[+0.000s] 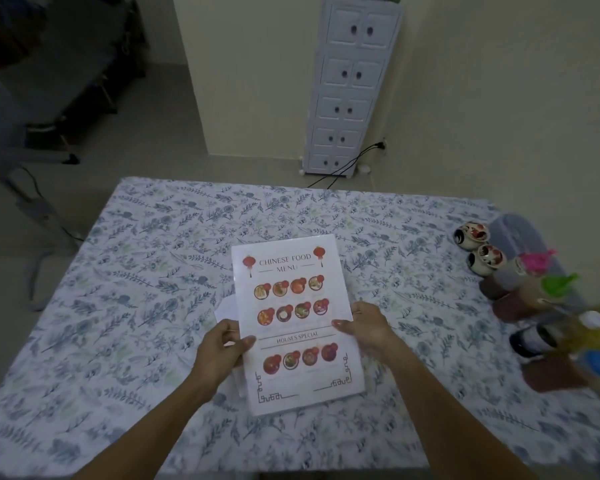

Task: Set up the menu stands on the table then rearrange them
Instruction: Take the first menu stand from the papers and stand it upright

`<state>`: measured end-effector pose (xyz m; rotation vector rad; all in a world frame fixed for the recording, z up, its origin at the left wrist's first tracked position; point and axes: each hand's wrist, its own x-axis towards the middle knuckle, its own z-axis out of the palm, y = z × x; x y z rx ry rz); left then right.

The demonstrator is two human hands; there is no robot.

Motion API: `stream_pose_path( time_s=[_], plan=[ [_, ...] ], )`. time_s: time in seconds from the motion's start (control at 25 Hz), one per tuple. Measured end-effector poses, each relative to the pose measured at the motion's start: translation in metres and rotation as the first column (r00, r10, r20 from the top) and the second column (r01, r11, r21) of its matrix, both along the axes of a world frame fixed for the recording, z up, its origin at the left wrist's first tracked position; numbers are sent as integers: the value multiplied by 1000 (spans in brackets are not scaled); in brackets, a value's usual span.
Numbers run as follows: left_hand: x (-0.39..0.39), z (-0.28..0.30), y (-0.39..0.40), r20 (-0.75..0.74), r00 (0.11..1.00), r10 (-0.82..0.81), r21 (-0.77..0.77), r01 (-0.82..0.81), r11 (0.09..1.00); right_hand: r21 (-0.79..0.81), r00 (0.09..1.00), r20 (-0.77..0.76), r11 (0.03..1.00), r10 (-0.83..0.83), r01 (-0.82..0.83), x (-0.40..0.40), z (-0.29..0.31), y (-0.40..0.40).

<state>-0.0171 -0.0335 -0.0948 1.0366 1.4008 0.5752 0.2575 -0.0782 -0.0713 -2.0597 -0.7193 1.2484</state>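
Mid-table [174,237], both hands [219,351] grip the menu stand's [291,323] side edges

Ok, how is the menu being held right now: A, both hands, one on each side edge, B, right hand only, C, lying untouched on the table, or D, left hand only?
A: the left hand grips the menu at its left edge and the right hand at its right edge.

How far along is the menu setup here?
Barely started. Nothing stands on the table yet. In hand: the left hand and right hand grip the menu by its side edges, tilted over more white sheets. Left: standing all the menus up, then rearranging them. The bottles sit apart at the right.
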Motion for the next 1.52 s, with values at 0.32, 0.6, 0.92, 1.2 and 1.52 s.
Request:
stream_pose_path(
  time_s=[0.32,0.6,0.92,1.2,1.52],
  plan=[
    [91,23,-70,77,991,-108,172,94,981,201,991,-49,973,123,-110,109,23,-79],
    [208,34,-83,16,986,-165,307,152,939,289,996,16,954,-89,80,200,26,-111],
    [264,18,-76,26,990,-137,254,126,959,302,983,-47,936,-177,183,244,6,-116],
    [270,13,-69,-12,986,-168,270,165,949,297,976,-15,931,-219,213,247,-12,-121],
    [269,11,-71,-59,978,-198,289,207,935,313,976,5,927,-218,206,242,-12,-125]
  ],
)
